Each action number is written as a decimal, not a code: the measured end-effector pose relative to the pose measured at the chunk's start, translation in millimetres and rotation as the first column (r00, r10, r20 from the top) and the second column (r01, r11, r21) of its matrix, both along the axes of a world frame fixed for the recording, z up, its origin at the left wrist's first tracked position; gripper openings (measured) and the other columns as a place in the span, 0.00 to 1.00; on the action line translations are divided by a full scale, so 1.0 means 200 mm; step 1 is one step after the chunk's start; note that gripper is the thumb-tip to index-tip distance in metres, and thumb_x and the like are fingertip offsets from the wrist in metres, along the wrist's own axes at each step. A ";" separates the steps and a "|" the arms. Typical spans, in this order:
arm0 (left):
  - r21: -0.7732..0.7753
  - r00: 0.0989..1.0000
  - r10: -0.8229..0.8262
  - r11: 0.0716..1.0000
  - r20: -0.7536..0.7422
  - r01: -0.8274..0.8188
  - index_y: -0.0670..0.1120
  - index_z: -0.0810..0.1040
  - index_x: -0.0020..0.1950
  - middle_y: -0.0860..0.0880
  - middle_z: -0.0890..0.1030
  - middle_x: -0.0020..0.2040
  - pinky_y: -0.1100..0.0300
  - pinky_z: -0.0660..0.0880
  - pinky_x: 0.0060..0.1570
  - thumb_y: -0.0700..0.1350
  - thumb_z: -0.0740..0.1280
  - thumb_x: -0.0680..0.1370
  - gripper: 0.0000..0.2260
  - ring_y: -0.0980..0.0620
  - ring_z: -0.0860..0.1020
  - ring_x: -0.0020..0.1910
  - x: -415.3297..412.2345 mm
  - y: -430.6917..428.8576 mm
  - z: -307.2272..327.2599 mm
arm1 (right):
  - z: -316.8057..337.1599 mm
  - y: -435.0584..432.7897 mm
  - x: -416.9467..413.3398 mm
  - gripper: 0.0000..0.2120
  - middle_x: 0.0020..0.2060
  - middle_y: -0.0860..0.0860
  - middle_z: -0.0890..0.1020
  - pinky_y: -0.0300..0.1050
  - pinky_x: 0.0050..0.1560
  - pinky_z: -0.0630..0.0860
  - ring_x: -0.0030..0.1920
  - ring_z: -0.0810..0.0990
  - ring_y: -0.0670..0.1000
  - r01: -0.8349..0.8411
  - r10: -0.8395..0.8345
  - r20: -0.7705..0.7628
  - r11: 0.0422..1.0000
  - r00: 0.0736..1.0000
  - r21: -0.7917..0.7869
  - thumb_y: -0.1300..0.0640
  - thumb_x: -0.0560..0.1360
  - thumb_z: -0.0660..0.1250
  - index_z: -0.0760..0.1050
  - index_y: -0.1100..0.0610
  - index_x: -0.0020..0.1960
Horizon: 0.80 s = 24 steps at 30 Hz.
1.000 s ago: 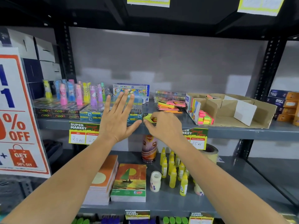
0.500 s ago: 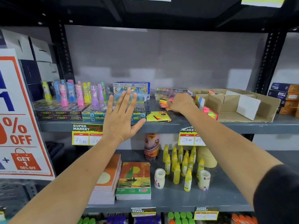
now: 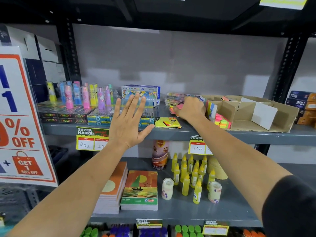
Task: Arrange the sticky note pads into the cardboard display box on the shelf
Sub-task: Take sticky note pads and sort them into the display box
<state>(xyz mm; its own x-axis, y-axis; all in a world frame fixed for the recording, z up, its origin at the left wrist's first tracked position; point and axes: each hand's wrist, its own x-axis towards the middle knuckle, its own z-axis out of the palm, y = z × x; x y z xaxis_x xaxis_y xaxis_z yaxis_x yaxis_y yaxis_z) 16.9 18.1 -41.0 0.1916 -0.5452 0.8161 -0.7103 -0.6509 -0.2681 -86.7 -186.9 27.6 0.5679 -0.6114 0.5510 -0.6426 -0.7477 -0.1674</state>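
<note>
Shelf (image 3: 171, 132) first: it is long and grey. Cardboard display box (image 3: 282, 117) sits on its right part, with bright sticky note pads (image 3: 222, 121) in the left end. Left hand (image 3: 128, 125) is flat before the shelf, fingers (image 3: 135, 103) spread apart. Right hand (image 3: 191, 109) is just left of the box, fingers closed on a pink pad (image 3: 179, 106). Yellow pad (image 3: 168, 123) lies on the shelf between both hands.
</note>
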 end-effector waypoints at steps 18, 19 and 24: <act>-0.013 1.000 -0.002 1.000 -0.007 0.002 0.44 0.55 0.81 0.42 0.58 0.80 0.43 0.43 0.78 0.68 0.45 0.80 0.38 0.44 0.57 0.80 -0.01 0.00 0.00 | 0.02 0.04 -0.15 0.19 0.38 0.53 0.79 0.43 0.37 0.68 0.46 0.79 0.56 -0.153 0.144 0.174 0.987 0.974 0.040 0.41 0.67 0.69 0.76 0.57 0.44; -0.012 1.000 -0.002 1.000 -0.007 0.002 0.44 0.55 0.81 0.41 0.58 0.80 0.43 0.43 0.78 0.68 0.45 0.80 0.38 0.44 0.57 0.80 -0.01 0.01 0.00 | 0.01 0.06 -0.19 0.18 0.36 0.52 0.78 0.43 0.36 0.68 0.44 0.78 0.54 -0.170 0.162 0.187 0.985 0.969 0.027 0.41 0.67 0.69 0.75 0.56 0.43; -0.008 1.000 0.006 1.000 -0.012 -0.006 0.43 0.55 0.81 0.42 0.58 0.80 0.44 0.41 0.78 0.68 0.44 0.80 0.38 0.44 0.56 0.80 -0.01 0.00 0.00 | -0.07 0.13 -0.33 0.19 0.35 0.52 0.80 0.43 0.36 0.74 0.40 0.79 0.53 -0.192 0.195 0.150 0.981 0.969 -0.037 0.41 0.69 0.68 0.76 0.57 0.46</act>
